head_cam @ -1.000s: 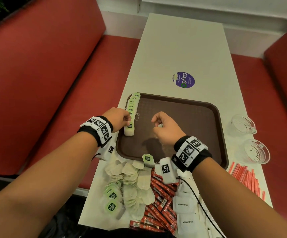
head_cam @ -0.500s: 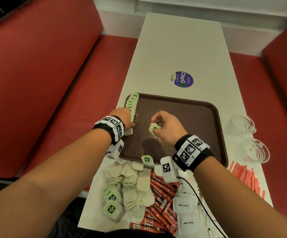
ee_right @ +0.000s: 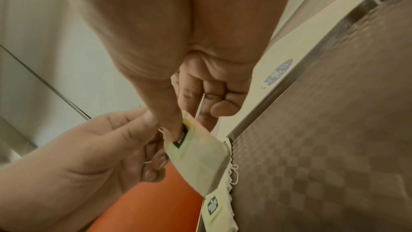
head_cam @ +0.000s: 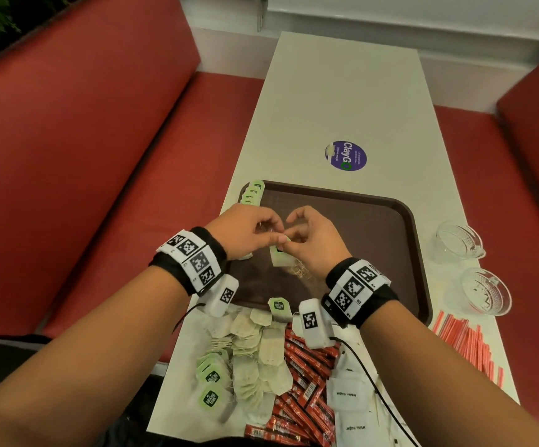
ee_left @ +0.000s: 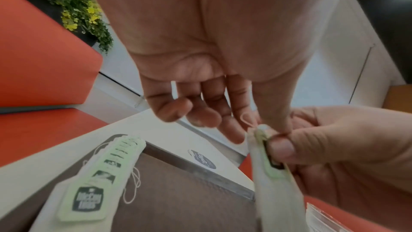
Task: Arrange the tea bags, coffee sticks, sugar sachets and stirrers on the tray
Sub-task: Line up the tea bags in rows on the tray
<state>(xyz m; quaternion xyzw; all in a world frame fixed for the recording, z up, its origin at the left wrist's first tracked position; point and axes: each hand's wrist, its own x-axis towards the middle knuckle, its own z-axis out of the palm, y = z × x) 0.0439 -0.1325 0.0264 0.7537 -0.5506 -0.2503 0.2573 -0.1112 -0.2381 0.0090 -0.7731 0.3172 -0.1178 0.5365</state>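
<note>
Fingers (head_cam: 282, 239) of both hands meet on one tea bag (head_cam: 280, 257) above the near-left part of the tray (head_cam: 418, 240). The right hand (head_cam: 314, 241) pinches its green tag, and the left hand (head_cam: 245, 230) pinches the top edge, probably tidying the string. Both wrists are bent down. Just beyond, a row of tea bags (head_cam: 252, 193) lies along the tray's left rim, likely where this one goes.

Two glass bowls (head_cam: 461, 243), purple sticker (head_cam: 345, 155) on white table (head_cam: 342, 91), red benches (head_cam: 68, 140)
</note>
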